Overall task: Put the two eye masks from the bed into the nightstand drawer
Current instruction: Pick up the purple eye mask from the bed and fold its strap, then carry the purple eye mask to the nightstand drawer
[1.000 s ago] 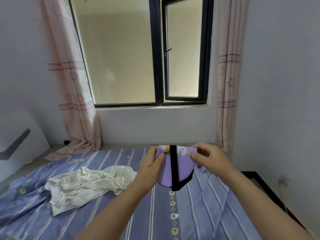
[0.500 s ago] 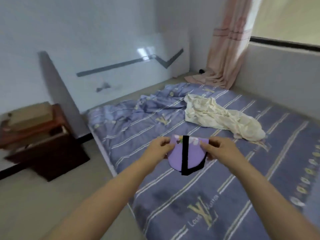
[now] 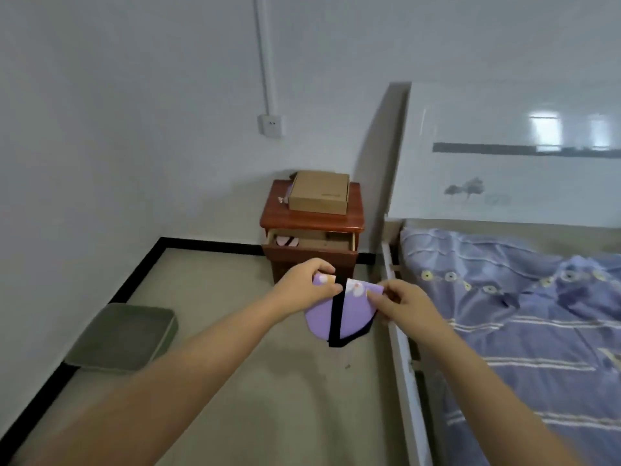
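Observation:
A folded purple eye mask (image 3: pixel 349 314) with a black strap hangs between both hands above the floor. My left hand (image 3: pixel 305 287) pinches its upper left edge and my right hand (image 3: pixel 403 302) pinches its upper right edge. Straight ahead stands the reddish-brown nightstand (image 3: pixel 311 223), its top drawer (image 3: pixel 311 253) pulled open. A pink eye mask (image 3: pixel 286 241) lies in the drawer's left part. The purple mask is in front of and a little below the drawer front.
A cardboard box (image 3: pixel 319 192) sits on the nightstand top. The bed (image 3: pixel 524 314) with a purple striped cover and white headboard (image 3: pixel 510 153) fills the right side. A grey-green cushion (image 3: pixel 124 336) lies on the floor at left, near the wall. A wall socket (image 3: pixel 271 124) is above the nightstand.
The view has swung left from the window and bed to the nightstand. Both hands keep the same hold on the purple mask, which is now over the floor, not the bed.

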